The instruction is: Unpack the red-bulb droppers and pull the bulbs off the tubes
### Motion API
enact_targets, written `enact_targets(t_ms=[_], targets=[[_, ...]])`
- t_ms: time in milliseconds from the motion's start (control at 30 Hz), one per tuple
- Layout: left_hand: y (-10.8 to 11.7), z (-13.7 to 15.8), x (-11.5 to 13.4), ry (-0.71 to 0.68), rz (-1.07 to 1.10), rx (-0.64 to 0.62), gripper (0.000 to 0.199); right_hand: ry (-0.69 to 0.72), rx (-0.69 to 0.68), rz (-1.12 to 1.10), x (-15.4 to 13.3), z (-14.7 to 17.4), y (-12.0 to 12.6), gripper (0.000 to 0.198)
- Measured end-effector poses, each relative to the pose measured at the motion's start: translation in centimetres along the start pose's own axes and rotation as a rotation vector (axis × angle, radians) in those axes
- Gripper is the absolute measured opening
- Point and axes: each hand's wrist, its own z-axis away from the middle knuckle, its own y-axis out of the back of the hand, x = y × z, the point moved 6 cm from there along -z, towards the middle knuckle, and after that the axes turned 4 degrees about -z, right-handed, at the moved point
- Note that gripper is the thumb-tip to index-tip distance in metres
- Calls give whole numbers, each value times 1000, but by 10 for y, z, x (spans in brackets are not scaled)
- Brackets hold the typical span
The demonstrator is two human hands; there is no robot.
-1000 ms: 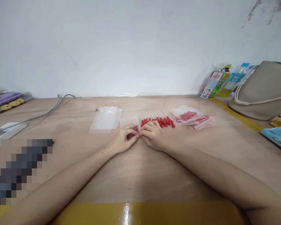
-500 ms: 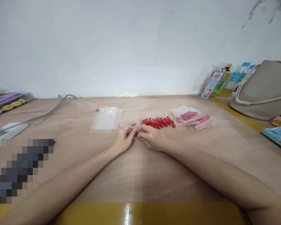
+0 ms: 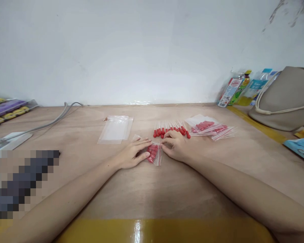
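A small clear zip-lock bag (image 3: 158, 158) with several red-bulbed droppers inside lies in front of me, its zip edge toward the right. My left hand (image 3: 135, 153) rests over the bag's left part, fingers on top and thumb on the near side, holding it. At the zip edge, the curled fingers of my right hand (image 3: 176, 145) pinch the far corner; the fingertips are partly hidden. Just beyond this hand lie loose droppers (image 3: 159, 132) with red bulbs and clear stems pointing to the wall.
Flat clear bags (image 3: 114, 130) are stacked at the left. Filled bags (image 3: 205, 126) of red-bulbed droppers lie at the right. Farther right are bottles (image 3: 254, 86), a grey drawstring bag (image 3: 281, 98) and a blue packet (image 3: 300, 148). A grey cable (image 3: 48, 123) runs along the left.
My hands have moved apart, and the bag of droppers between them now shows, lying flatter. My right hand has shifted right, covering part of the loose droppers.
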Motion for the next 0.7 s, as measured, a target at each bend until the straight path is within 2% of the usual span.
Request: enact_targets(t_ms=[67, 167, 300, 433, 500, 633, 700], targets=[[-1, 2, 0, -15, -7, -27, 49, -40, -23, 61, 1, 1, -1, 11], [-1, 5, 1, -35, -17, -40, 55, -50, -132, 106, -4, 3, -2, 18], [6, 8, 6, -54, -5, 35, 53, -16, -277, 119, -9, 4, -4, 41], [10, 9, 8, -29, -12, 118, 48, -10, -289, 123, -7, 4, -5, 57], [10, 10, 6, -6, -38, 136, 46, -14, -283, 84, -6, 3, -6, 53], [9, 9, 4, 7, -64, 153, 44, -75, -272, -55, -6, 3, -9, 32], [10, 8, 4, 3, -65, 168, 44, -106, -252, -120, -6, 2, -11, 32]])
